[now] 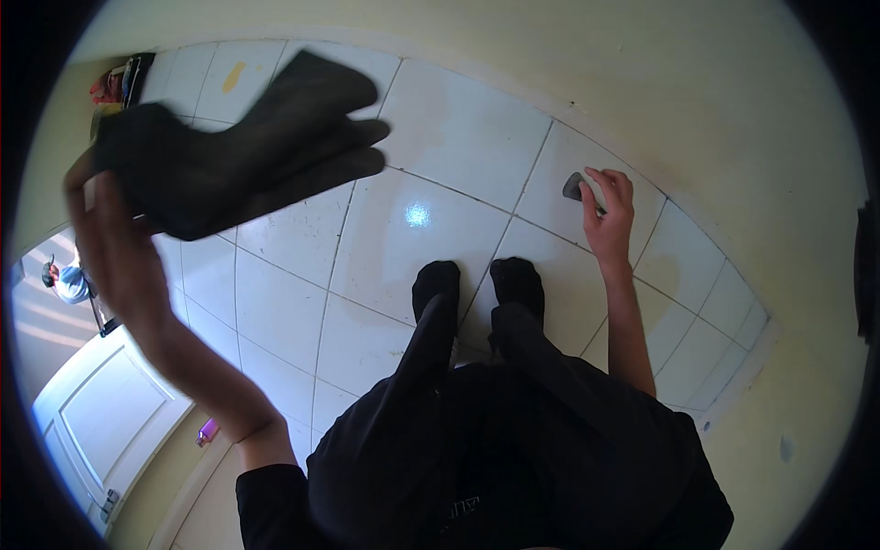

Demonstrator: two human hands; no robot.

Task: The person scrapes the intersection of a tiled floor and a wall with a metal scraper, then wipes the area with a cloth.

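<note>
Raised at the upper left, my left hand [115, 234] is closed on a bunch of dark socks [247, 165]. They look bent at the heel, and their rounded ends fan out to the right; motion blurs them a little. On the right, my right hand [610, 215] pinches a small dark grey piece [573, 187] with a rounded edge, between thumb and fingers. The fingers partly hide it, so I cannot tell its kind. Both hands are far apart, above the tiled floor [458, 119].
My feet in black socks [435, 286] stand on the white tiles. Pale walls [715, 82] bound the floor ahead and to the right. A white door [115, 412] is at the lower left, near a small purple object [208, 431]. Dark and red items [119, 82] lie at the far left corner.
</note>
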